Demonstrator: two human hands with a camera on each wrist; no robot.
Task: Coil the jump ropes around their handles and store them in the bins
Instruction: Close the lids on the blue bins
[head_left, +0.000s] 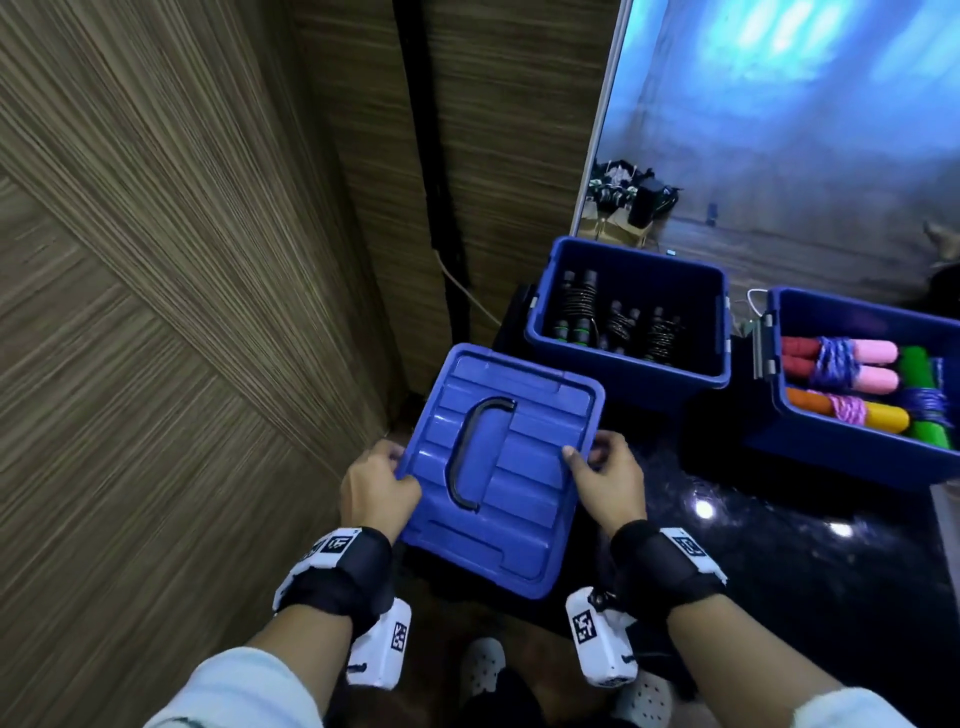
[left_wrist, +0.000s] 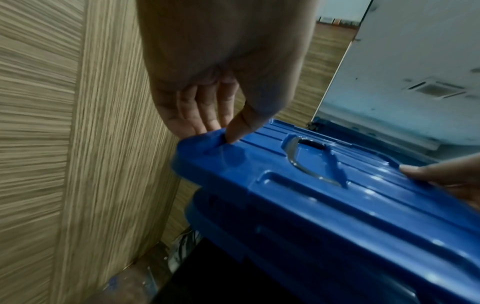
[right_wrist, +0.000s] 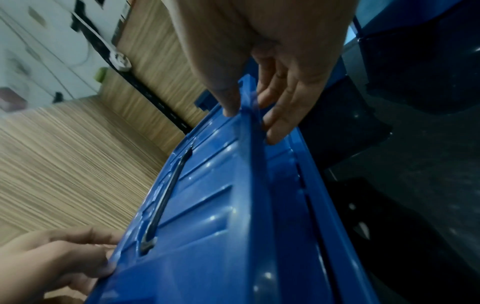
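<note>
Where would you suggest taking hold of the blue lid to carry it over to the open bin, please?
Probably by its two opposite side rims, as the left hand and right hand do on the blue lid: thumbs on top, fingers under. Its black handle lies folded flat.

A dark, glossy black floor (head_left: 779, 545) reflects small spots of light. Two open blue plastic bins stand directly on it, near each other but apart. The left bin (head_left: 623, 371) sits close to a wood-grain wall and holds black jump ropes (head_left: 618, 325) coiled around their handles. The right bin (head_left: 831, 457) holds coiled jump ropes (head_left: 852, 379) with red, pink, orange, yellow and green handles. Nearer the viewer, a person's white clog shoes (head_left: 480, 670) stand on a brown floor. Whether the lower blue lid under the held one rests on the floor cannot be told.
</note>
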